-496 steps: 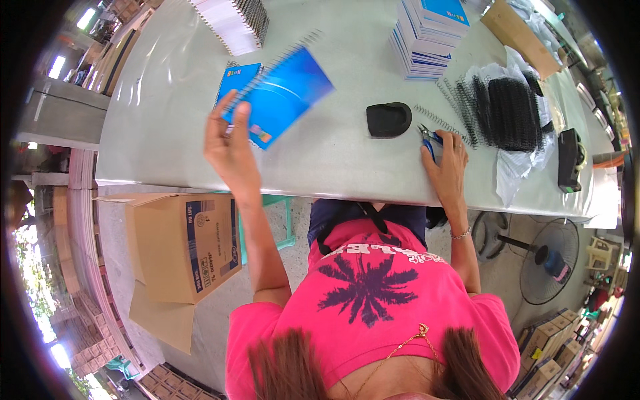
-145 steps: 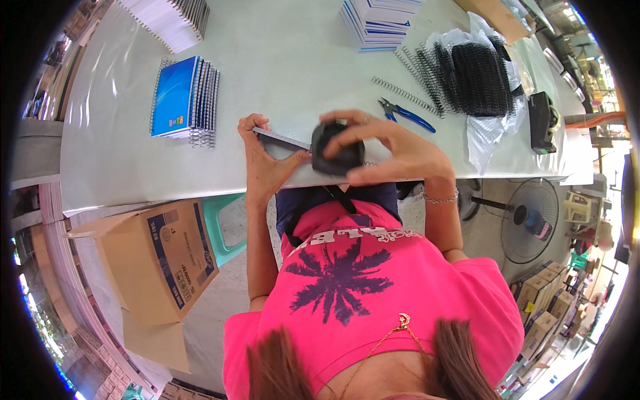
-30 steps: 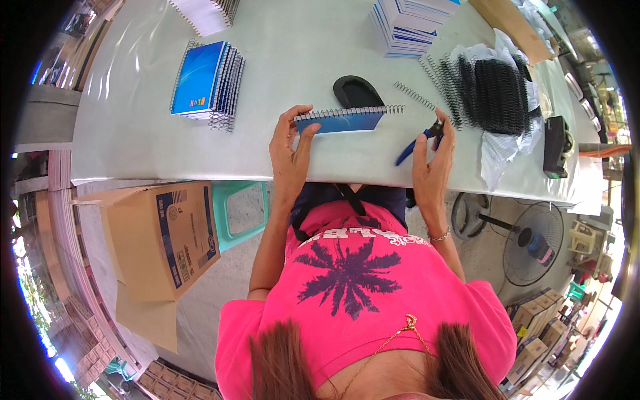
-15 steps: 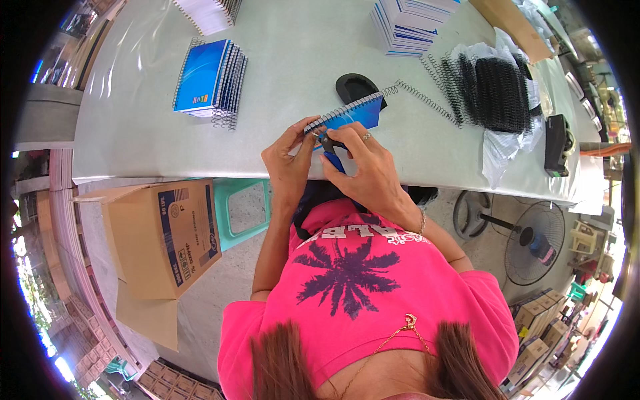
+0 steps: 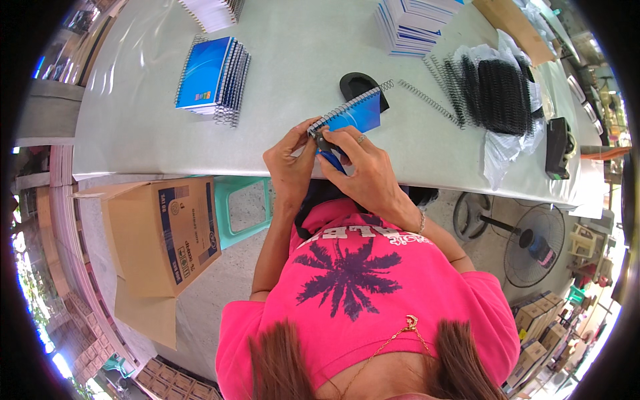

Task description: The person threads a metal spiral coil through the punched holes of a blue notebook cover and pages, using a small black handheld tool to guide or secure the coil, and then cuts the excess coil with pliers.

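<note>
A blue-covered spiral notebook [image 5: 359, 118] is held slantwise over the table's near edge, a dark wire coil [image 5: 352, 105] running along its upper side and poking out past its far corner. My left hand [image 5: 291, 160] pinches the notebook's near end, thumb and fingers closed at the coil. In my right hand [image 5: 365, 160] is a pair of pliers with blue handles [image 5: 331, 162] and a dark head [image 5: 325, 143]. The jaws sit at the coil's near end, beside my left fingertips. What lies between the jaws is hidden by my fingers.
Left on the table stands a stack of bound blue notebooks [image 5: 207, 72]. Unbound books [image 5: 417, 30] are piled at the back. Many black coils [image 5: 503, 97] lie on plastic at right, near a black tape dispenser [image 5: 559, 148]. Below are a cardboard box [image 5: 143, 233], a green stool [image 5: 233, 230] and a fan [image 5: 533, 243].
The pliers' head has shifted slightly left toward the coil's near end, and my right fingers have closed in with it. The notebook has turned a little, showing more of its cover.
</note>
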`<act>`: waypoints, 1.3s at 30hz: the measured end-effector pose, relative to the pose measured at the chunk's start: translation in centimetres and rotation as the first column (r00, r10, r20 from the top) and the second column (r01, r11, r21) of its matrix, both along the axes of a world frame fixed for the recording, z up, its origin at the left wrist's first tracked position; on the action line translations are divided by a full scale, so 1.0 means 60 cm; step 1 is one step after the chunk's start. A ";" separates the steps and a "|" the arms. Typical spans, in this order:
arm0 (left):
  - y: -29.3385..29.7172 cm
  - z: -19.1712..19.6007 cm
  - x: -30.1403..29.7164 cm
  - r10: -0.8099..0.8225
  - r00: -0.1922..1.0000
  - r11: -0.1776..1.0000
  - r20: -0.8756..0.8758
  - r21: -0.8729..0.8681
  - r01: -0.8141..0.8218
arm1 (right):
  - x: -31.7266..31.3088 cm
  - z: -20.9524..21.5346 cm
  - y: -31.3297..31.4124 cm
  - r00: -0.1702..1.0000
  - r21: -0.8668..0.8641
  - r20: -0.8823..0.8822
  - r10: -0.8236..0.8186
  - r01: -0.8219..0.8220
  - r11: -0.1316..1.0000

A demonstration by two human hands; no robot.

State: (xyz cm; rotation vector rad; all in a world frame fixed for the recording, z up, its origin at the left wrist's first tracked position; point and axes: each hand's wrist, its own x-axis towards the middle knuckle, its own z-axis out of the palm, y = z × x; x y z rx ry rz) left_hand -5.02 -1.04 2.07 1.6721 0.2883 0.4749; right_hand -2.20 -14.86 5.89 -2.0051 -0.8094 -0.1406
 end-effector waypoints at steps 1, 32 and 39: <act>-0.001 0.003 -0.001 0.004 1.000 0.998 -0.001 0.069 -0.004 | 0.005 0.006 -0.002 0.929 0.136 -0.359 0.083 -0.036 0.990; 0.371 0.228 0.219 -0.252 0.964 0.742 -0.085 0.623 0.249 | 0.088 -0.088 -0.183 0.856 -0.298 0.214 -0.471 0.517 0.802; 0.357 0.140 0.268 -0.252 0.926 0.627 -0.281 0.681 0.377 | 0.092 -0.088 -0.188 0.860 -0.298 0.170 -0.481 0.510 0.807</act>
